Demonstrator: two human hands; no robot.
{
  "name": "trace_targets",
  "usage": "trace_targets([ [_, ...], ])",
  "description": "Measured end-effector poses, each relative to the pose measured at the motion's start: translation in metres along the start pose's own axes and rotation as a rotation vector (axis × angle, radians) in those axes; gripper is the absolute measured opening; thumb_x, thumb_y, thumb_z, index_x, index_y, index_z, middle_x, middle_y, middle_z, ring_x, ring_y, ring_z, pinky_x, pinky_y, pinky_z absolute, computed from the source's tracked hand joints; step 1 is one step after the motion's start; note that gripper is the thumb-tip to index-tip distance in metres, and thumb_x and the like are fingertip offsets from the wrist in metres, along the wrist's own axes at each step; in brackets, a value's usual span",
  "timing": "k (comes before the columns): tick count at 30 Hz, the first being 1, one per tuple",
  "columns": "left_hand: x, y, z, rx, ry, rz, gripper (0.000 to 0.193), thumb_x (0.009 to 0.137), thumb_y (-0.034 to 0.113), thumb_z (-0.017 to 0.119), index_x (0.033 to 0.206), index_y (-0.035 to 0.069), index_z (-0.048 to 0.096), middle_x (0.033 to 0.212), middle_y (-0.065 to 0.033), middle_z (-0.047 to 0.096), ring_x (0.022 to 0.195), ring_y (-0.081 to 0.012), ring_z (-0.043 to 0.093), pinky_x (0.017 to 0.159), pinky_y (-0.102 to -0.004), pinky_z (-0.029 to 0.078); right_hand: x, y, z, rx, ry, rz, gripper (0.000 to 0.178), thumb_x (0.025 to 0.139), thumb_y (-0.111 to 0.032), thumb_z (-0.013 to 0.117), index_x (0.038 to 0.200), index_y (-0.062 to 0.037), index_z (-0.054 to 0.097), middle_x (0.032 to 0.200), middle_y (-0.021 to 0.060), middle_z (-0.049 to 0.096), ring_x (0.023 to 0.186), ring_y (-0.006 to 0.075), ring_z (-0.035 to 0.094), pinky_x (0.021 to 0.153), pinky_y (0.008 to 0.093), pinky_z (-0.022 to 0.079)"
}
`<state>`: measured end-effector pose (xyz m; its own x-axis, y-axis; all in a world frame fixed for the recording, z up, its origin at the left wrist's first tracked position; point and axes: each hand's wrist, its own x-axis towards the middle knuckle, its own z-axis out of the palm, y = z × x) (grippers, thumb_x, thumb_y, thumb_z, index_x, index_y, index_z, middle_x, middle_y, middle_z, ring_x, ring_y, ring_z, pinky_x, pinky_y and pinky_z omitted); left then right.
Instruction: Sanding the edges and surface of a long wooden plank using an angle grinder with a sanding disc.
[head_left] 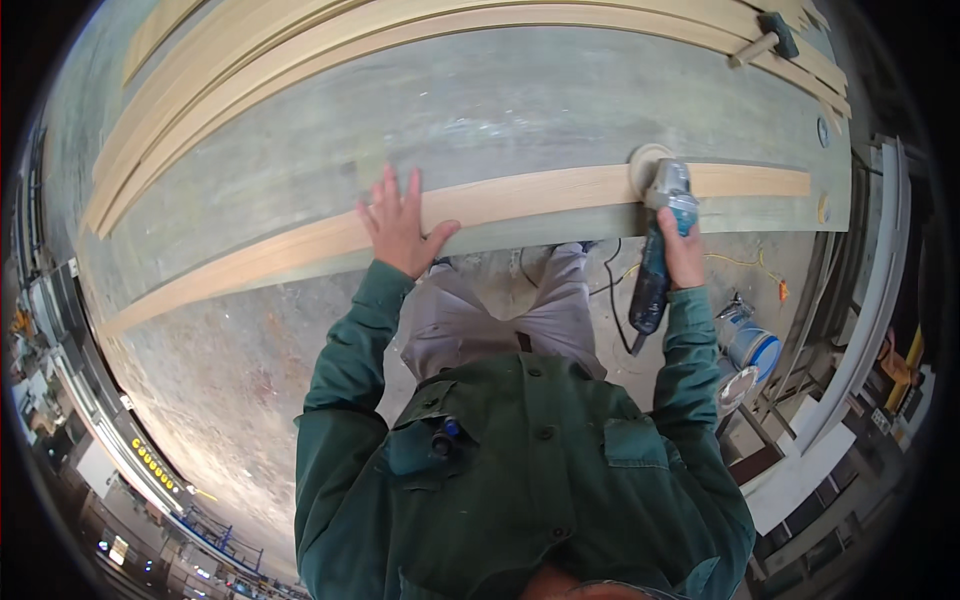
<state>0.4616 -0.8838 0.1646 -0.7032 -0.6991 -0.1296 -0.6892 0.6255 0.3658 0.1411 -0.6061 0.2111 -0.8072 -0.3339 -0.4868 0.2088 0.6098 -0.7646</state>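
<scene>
A long, narrow wooden board (530, 195) lies along the near edge of the grey worktable (480, 110). My left hand (398, 222) rests on the board left of its middle, fingers spread and pointing away from me. In my right hand (682, 250) is a blue-and-black angle grinder (655, 270), gripped around its body. The grinder's pale round disc (652, 170) is over the board's right part, touching it or very close. A dark cord hangs from the grinder's rear end. My fingers partly hide the tool's body.
Several more long boards (300, 50) lie across the table's far side. On their right end rests a mallet (768, 42) with a dark head. Below the table's right end, blue-and-white buckets (755, 348) stand on the floor near a yellow cord (745, 262). Metal framing (870, 270) runs along the right.
</scene>
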Motion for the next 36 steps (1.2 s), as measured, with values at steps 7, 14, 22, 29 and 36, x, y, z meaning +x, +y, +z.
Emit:
trace_targets([
  [7,-0.039,-0.2,-0.047,0.12,0.148,-0.044,0.091,0.08,0.066,0.06,0.151,0.016,0.029,0.157,-0.0202,0.017,0.141,-0.0446,0.02,0.111,-0.063,0.012,-0.095,-0.051,0.167,-0.091,-0.237,-0.235,0.077,0.076,-0.041,0.079,0.129,0.0024,0.045,0.113,0.0139,0.062,0.101,0.0191,0.06,0.088,0.0324,0.048],
  [14,-0.058,-0.31,-0.087,0.111,0.07,-0.308,0.095,0.078,0.068,0.06,0.153,0.023,0.023,0.16,-0.0136,0.011,0.146,-0.0414,0.01,0.113,-0.0596,0.0,-0.156,-0.095,0.28,-0.365,-0.508,-0.251,0.102,0.07,-0.062,0.074,0.14,-0.0048,0.028,0.109,0.0293,0.062,0.104,0.0417,0.062,0.089,0.043,0.048],
  [22,-0.063,-0.334,-0.086,0.139,0.024,-0.292,0.094,0.08,0.066,0.059,0.154,0.025,0.017,0.161,-0.012,0.01,0.146,-0.0409,0.008,0.111,-0.0635,0.0,-0.12,-0.064,0.196,-0.11,-0.222,-0.195,0.089,0.073,-0.048,0.079,0.136,-0.0006,0.037,0.116,0.0216,0.06,0.107,0.0282,0.061,0.092,0.0368,0.047],
  [29,-0.071,-0.348,-0.091,0.151,-0.032,-0.304,0.095,0.081,0.064,0.058,0.155,0.026,0.014,0.161,-0.011,0.007,0.146,-0.041,0.009,0.111,-0.0641,0.001,-0.021,-0.021,0.018,-0.006,0.22,0.045,0.07,0.077,-0.054,0.074,0.119,0.0008,0.059,0.108,0.0138,0.065,0.096,0.0211,0.063,0.085,0.0325,0.05],
  [36,-0.072,-0.357,-0.098,0.14,-0.014,-0.227,0.098,0.08,0.065,0.059,0.155,0.02,0.015,0.16,-0.0185,0.009,0.146,-0.0378,0.011,0.11,-0.0654,0.002,0.033,0.018,-0.057,0.262,0.289,0.205,0.071,0.075,-0.066,0.069,0.101,-0.0007,0.059,0.075,0.0101,0.061,0.057,0.024,0.065,0.051,0.0356,0.055],
])
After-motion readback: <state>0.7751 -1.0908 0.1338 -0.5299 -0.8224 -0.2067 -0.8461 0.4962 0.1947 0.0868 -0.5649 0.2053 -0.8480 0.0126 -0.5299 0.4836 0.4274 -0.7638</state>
